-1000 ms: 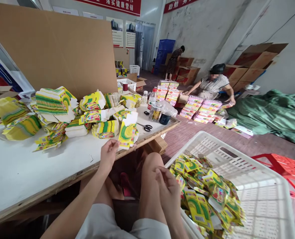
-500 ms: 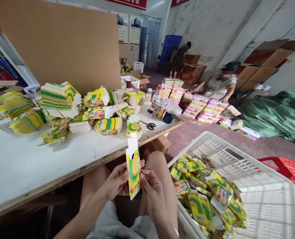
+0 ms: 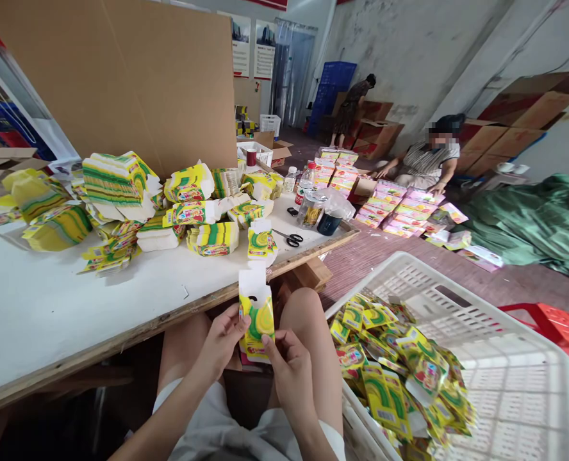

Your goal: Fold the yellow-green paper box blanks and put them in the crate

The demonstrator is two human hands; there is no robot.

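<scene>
Over my lap, both hands hold one small yellow-and-green carton [image 3: 257,314] upright, its white top flap standing up. My left hand [image 3: 222,336] pinches its left edge. My right hand [image 3: 289,368] grips its lower right corner with closed fingers. Behind it, on the white table [image 3: 49,307], lie stacks of flat yellow-green cartons [image 3: 116,186], the nearest small pile [image 3: 262,243] by the table's front edge. To my right a white plastic crate [image 3: 496,365] holds several folded cartons [image 3: 395,371].
Scissors [image 3: 289,239], bottles and a dark cup [image 3: 329,223] stand at the table's right end. A large cardboard sheet [image 3: 135,83] leans behind the stacks. A seated person [image 3: 426,163] sorts pink boxes on the floor; another person [image 3: 354,105] stands far back. Red stool [image 3: 553,326] right.
My left hand took a carton from the table pile and brought it down over my lap. My right hand rose to it, and the carton now looks opened into a box shape.
</scene>
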